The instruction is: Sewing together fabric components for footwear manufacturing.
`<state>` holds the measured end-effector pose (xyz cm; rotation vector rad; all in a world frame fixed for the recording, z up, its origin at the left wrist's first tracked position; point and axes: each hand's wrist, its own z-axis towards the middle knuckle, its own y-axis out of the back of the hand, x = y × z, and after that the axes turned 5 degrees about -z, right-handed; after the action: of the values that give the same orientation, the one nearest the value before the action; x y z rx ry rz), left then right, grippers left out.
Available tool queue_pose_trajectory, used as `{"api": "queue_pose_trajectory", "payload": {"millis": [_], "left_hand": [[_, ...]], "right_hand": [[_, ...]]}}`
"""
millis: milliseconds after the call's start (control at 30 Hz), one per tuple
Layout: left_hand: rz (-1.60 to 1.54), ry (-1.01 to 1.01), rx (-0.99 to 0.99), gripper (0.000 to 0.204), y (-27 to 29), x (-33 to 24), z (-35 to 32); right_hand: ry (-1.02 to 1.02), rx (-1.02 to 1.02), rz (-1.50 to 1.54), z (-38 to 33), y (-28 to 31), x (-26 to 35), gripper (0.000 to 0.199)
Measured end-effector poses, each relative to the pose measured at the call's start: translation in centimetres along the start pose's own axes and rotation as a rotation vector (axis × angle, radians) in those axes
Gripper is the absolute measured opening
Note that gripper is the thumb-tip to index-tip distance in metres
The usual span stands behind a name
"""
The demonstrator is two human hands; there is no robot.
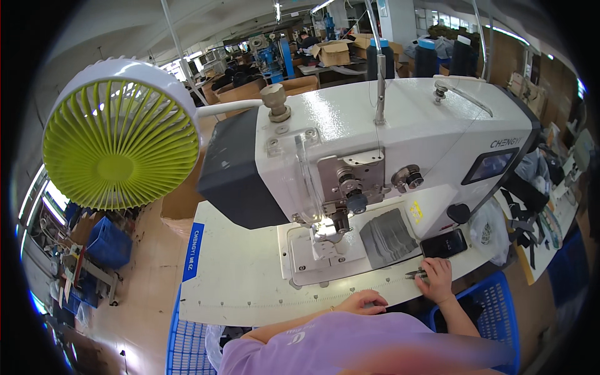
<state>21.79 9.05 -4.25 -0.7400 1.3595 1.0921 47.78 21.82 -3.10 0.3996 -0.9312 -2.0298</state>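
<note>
Your left hand lies low and relaxed, fingers loosely curled, palm down, forearm coming in from the lower edge. Your right hand reaches further forward, arm stretched up from the lower right, fingers bent downward and closed together at the tips.

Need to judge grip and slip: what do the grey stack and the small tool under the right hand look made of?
Grey stack: seemingly fabric or felt, matte, soft layered edges. Small tool at the right hand: probably metal, thin with a dull glint; too small to be sure.
</note>
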Motion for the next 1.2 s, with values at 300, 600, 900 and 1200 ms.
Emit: {"api": "queue_pose_trajectory", "payload": {"millis": [300, 600, 900, 1200], "left_hand": [[-0.043, -0.015, -0.008, 0.016, 0.2, 0.0, -1.4], [0.015, 0.188, -0.034, 0.007, -0.9, 0.9, 0.6], [0.276, 0.037, -0.099, 0.004, -6.3, -0.2, 4.0], [0.389, -0.018, -0.031, 0.016, -7.6, 0.5, 5.2]], "right_hand": [[-0.022, 0.022, -0.016, -0.7, -0.6, 1.0, 0.041], [-0.315, -0.052, -0.225, -8.7, 3.2, 0.7, 0.05], [-1.381, 0.13, -0.578, -42.9, 6.5, 2.4, 0.05], [-2.061, 0.477, 0.252, -54.8, 0.6, 0.4, 0.085]]}}
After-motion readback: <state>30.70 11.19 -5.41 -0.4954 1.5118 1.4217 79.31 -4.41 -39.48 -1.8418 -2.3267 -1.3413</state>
